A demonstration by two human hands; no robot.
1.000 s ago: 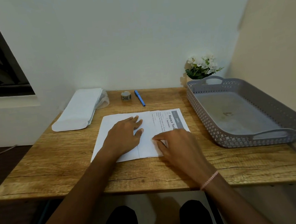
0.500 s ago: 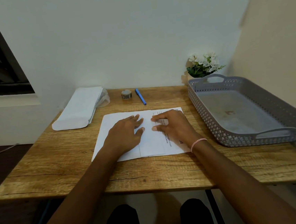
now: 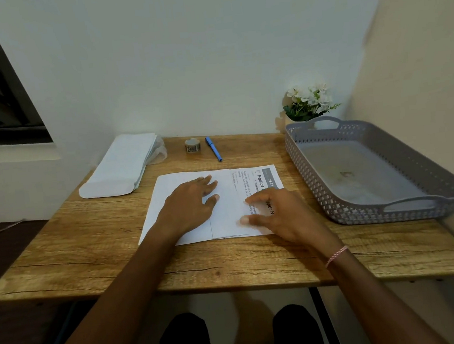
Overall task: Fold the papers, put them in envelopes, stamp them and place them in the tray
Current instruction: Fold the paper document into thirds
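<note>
A white printed paper (image 3: 226, 210) lies partly folded in the middle of the wooden table (image 3: 95, 256), its left part laid over so that printed text shows only at the right. My left hand (image 3: 190, 206) rests flat on the folded part with fingers straight. My right hand (image 3: 280, 216) lies over the paper's right near portion, fingers spread and blurred. A stack of white envelopes (image 3: 120, 168) sits at the back left. A small stamp roll (image 3: 192, 145) stands at the back middle. The grey perforated tray (image 3: 442, 178) stands at the right, holding nothing.
A blue pen (image 3: 213, 148) lies beside the stamp roll. A pot of white flowers (image 3: 309, 103) stands behind the tray in the corner. Walls close off the back and right sides. A dark window is at the upper left.
My right hand slid from the paper's near edge up to its middle, then back toward the near right. The left hand stayed flat on the paper.
</note>
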